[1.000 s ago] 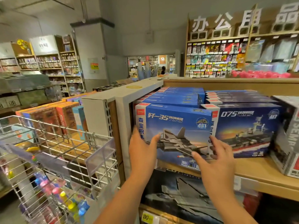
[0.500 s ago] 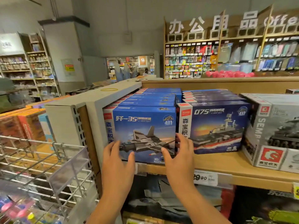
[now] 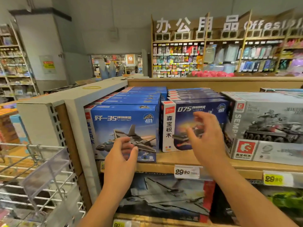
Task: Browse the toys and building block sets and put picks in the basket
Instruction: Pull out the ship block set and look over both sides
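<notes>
Before glossy rectangular cardboard boxes [image 3: 126,128], loosely curled fingers [image 3: 129,145].

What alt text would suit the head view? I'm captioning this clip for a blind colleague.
Two bare hands reach toward boxed building block sets on a wooden store shelf: the left hand hovers open before a blue fighter jet box, the right hand before a dark blue warship box. A grey tank box stands to the right.
</notes>
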